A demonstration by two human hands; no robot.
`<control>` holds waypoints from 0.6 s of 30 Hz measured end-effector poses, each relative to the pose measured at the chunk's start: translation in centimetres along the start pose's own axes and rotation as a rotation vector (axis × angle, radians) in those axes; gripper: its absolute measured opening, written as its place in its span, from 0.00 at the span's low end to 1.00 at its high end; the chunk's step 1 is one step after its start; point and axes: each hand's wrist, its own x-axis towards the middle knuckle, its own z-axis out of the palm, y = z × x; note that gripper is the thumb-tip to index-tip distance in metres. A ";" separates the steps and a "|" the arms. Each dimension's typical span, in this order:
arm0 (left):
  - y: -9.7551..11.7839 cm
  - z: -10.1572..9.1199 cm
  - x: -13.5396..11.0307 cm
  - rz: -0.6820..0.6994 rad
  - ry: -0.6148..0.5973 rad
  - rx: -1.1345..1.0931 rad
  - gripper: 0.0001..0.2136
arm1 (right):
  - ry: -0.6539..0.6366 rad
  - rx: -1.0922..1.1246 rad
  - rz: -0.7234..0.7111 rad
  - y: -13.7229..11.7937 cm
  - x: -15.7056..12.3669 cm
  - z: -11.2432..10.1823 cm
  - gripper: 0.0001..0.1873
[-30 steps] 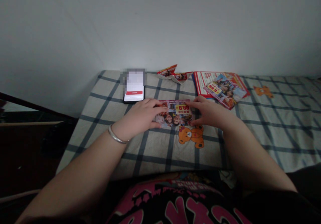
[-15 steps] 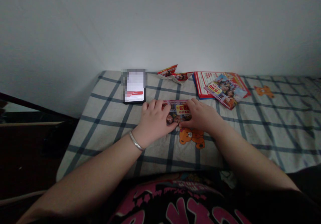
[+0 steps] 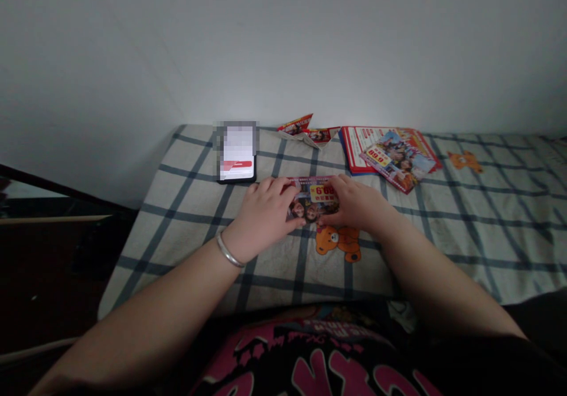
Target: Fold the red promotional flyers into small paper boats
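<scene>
A colourful printed flyer (image 3: pixel 315 204), which looks folded to a narrow strip, lies on the checked cloth before me, with a yellow price patch upside down to me. My left hand (image 3: pixel 266 213), with a silver bangle at the wrist, curls over its left end, thumb at the near edge and fingers at the far side. At the right end my right hand (image 3: pixel 361 204) grips it between thumb and fingers. The fingertips of both hands are partly hidden. Just below the flyer a printed orange bear (image 3: pixel 339 243) shows on the cloth.
A phone (image 3: pixel 239 153) with a lit screen lies at the back left. Beside it stands a folded zigzag flyer (image 3: pixel 310 133) near the wall. A stack of flyers (image 3: pixel 354 148) sits back right, with a loose flyer (image 3: pixel 401 162) tilted on top. The cloth's edge drops off at left.
My left hand has slid slightly left along the flyer, uncovering more of its picture. My right hand stays nearly in place on the right end.
</scene>
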 end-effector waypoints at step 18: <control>-2.8 0.8 0.8 0.341 -0.014 -0.149 0.19 | 0.052 0.030 -0.373 0.2 0.0 0.1 0.15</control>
